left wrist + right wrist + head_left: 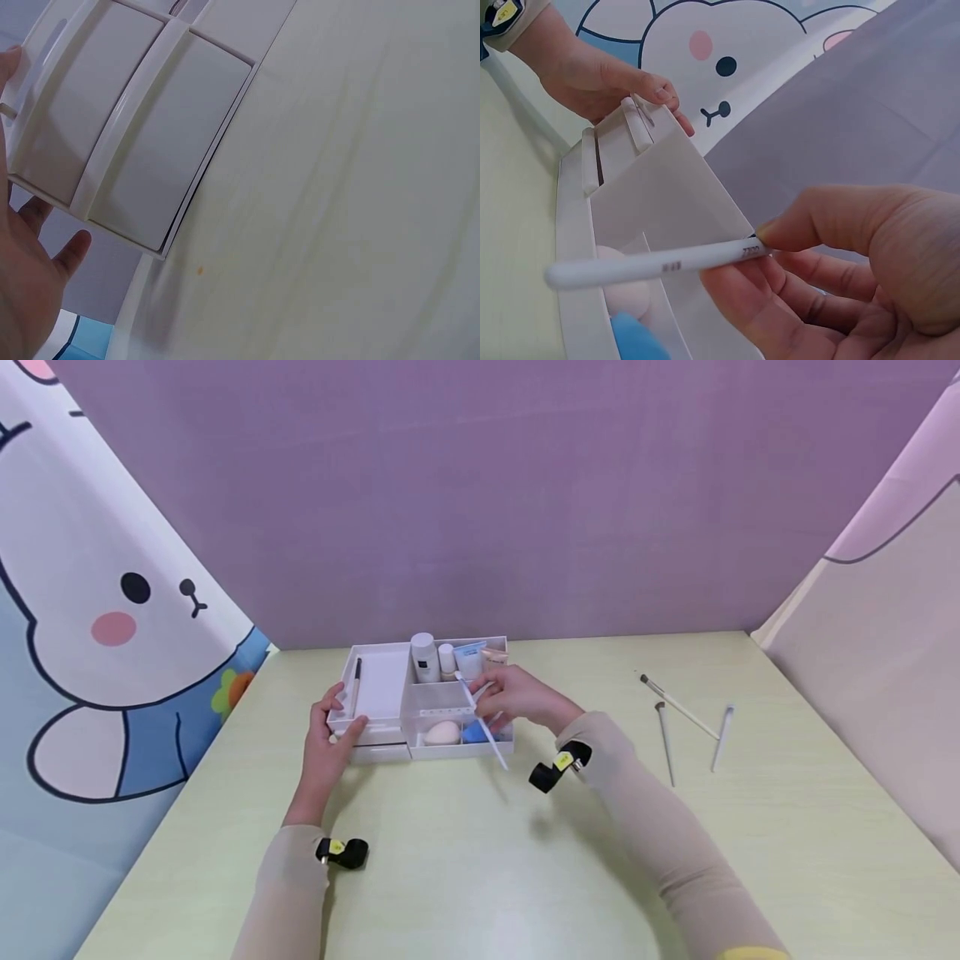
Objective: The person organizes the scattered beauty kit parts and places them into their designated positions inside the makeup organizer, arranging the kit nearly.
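Note:
A white cosmetics organizer (453, 700) with drawers stands near the back of the table. My left hand (324, 747) grips its front left corner, thumb on the upper edge and fingers along the side. In the right wrist view, my right hand (832, 270) pinches a white-handled makeup brush (660, 262) between thumb and fingers. The brush slants over the organizer's right-hand compartments, its bristles hidden in that view. Another brush (356, 687) lies in the left top tray. Bottles (424, 658) and tubes (470, 658) stand in the back compartment. A pale makeup sponge (442, 732) and a blue item (475, 732) sit in front.
Right of the organizer, a dark-tipped brush (678, 706), a pale green-handled brush (666, 743) and a white brush (722, 737) lie on the table (450, 860). A purple backdrop (510, 510) rises behind, with printed cartoon panels (112, 677) at the sides.

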Motion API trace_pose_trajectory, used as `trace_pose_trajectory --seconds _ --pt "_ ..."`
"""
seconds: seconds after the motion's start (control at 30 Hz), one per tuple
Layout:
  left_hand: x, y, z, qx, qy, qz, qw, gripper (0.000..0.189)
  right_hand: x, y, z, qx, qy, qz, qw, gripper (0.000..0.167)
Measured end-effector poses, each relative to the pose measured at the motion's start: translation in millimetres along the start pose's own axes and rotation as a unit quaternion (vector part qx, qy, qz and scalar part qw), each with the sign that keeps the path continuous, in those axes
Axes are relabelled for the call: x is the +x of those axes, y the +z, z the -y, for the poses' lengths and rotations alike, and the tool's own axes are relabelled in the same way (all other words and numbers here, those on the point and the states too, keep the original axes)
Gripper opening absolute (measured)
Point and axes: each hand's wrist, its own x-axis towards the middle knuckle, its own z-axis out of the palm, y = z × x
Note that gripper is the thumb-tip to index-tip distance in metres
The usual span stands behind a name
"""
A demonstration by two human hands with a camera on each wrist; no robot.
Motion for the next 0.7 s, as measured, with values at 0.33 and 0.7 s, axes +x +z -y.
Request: trace_pose_trajectory --seconds 0.33,0.7 --pt "0.1 0.0 0.4 -0.002 0.000 0.000 1.0000 0.036 12.8 14 11 0.005 -0.002 0.010 0.9999 0.040" --pt "0.4 -0.6 4.4 -0.002 0.003 -0.002 1.0000 0.036 24.6 34 24 0.017 0.007 0.015 0.9997 0.039"
